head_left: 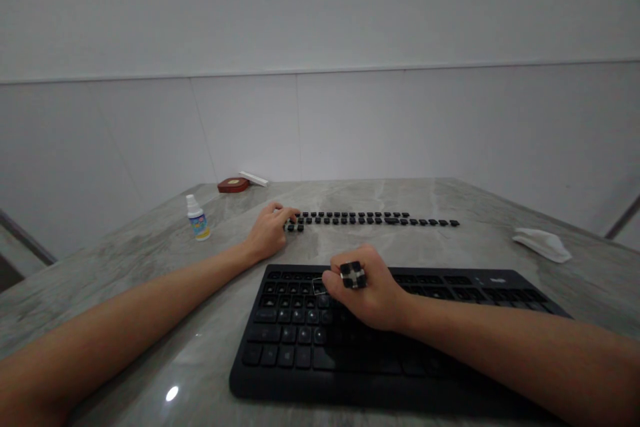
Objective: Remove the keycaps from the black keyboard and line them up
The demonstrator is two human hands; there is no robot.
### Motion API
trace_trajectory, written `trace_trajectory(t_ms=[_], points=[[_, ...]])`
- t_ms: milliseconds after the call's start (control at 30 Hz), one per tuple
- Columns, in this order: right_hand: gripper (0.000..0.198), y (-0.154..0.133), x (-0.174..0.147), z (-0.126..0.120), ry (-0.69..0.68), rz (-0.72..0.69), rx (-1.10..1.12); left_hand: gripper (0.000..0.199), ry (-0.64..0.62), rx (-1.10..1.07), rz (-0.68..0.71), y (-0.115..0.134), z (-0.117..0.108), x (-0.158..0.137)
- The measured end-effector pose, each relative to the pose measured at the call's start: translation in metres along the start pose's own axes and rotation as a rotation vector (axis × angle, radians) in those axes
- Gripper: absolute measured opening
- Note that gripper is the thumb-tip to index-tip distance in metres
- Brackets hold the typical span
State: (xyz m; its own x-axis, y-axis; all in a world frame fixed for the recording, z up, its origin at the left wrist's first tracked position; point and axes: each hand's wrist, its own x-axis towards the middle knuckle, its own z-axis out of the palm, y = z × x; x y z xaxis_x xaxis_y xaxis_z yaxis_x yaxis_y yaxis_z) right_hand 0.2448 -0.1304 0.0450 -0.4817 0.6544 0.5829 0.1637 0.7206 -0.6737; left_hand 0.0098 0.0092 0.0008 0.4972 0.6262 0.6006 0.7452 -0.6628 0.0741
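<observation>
A black keyboard [450, 347] lies on the grey marble table [150, 347] in front of me. My right hand [370, 297] rests over its upper left keys, closed around a wire keycap puller [353, 275] with black and silver ends; its wire loop [319, 286] sits over a key. My left hand [270, 232] reaches farther back, fingertips on the left end of two rows of loose black keycaps [370, 219] laid out on the table.
A small white bottle [198, 218] with a blue label stands at the left. A dark red dish [233, 185] and a white stick [253, 178] sit by the wall. A crumpled white cloth [543, 243] lies at the right.
</observation>
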Motion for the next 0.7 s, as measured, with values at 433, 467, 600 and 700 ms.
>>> trace_trajectory(t_ms=[433,467,600,700], points=[[0.036,0.001,0.000,-0.001,-0.002,0.019,-0.014,0.050,0.045,0.047,-0.247,-0.002,0.000,0.000],[0.035,0.001,0.000,-0.001,-0.003,0.016,-0.013,0.049,0.035,0.047,-0.244,-0.001,0.000,0.000],[0.035,0.001,-0.001,0.000,-0.012,-0.007,-0.014,0.046,0.003,0.051,-0.239,0.001,-0.001,0.000],[0.036,0.002,-0.001,0.000,-0.009,-0.014,-0.017,0.045,-0.010,0.055,-0.236,0.002,-0.002,0.001]])
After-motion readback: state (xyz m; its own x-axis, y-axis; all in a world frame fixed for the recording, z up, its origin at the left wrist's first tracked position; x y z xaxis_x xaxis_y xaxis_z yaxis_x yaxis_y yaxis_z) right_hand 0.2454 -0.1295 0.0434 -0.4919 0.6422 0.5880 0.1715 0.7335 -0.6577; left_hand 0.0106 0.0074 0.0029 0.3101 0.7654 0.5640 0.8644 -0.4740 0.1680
